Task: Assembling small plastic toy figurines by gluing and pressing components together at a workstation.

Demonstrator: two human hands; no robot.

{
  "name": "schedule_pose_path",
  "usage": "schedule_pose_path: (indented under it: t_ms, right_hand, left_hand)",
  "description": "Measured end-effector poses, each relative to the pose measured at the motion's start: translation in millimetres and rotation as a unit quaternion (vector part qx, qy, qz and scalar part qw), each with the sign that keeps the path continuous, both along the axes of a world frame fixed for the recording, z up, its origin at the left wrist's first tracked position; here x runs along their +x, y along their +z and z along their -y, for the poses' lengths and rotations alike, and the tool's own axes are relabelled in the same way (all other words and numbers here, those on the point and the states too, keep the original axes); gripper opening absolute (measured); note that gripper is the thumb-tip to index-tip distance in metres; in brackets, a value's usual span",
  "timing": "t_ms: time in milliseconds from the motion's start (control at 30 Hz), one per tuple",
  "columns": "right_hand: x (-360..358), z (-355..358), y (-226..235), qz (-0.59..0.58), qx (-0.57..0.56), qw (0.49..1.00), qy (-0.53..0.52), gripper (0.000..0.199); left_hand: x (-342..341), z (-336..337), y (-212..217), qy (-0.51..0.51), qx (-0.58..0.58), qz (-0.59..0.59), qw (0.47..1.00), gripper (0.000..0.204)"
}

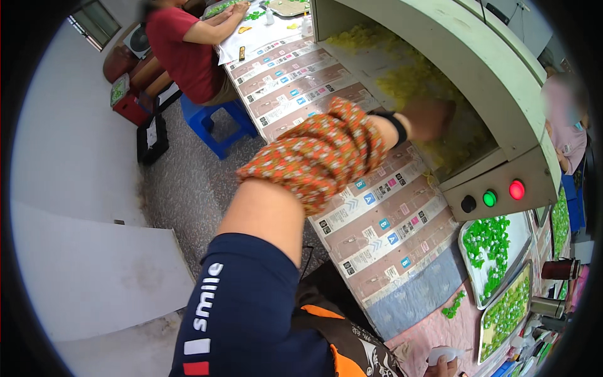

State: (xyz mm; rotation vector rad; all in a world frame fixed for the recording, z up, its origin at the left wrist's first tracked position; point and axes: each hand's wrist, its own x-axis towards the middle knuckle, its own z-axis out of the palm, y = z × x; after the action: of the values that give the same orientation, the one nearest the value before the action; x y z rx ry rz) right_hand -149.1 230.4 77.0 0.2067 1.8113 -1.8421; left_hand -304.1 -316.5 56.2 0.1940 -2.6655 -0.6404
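Note:
My left arm, in an orange patterned oversleeve (320, 151) and with a black band at the wrist, stretches across the table. My left hand (430, 119) is inside the opening of a beige machine (502, 81), blurred by motion, so its fingers cannot be made out. Around it, many small yellow pieces (408, 85) lie in a loose layer inside the machine. My right hand (443, 368) shows only in part at the bottom edge, its fingers closed around a small white bottle (445, 354) above a pink cloth (433, 330).
The machine's front has a black knob (468, 203), a green light (489, 198) and a red light (516, 190). Trays of green pieces (487, 251) stand at right, near a dark cup (560, 269). One person (179, 56) sits at the far left; another (565, 119) is at right.

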Motion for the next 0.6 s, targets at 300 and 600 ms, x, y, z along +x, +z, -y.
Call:
schedule_pose_path:
  t_ms: [300,600]
  right_hand:
    - [-5.5,-6.6,-9.1,0.008,0.037,0.999,-0.006,0.027]
    - [3.2,-65.1,-45.9,-0.397,0.231,0.859,0.228,0.033]
  left_hand:
    - [-156.5,56.8,-52.2,0.060,-0.175,-0.022,0.982,0.033]
    - [-219.5,31.6,-74.3,0.059,-0.176,-0.011,0.983,0.034]
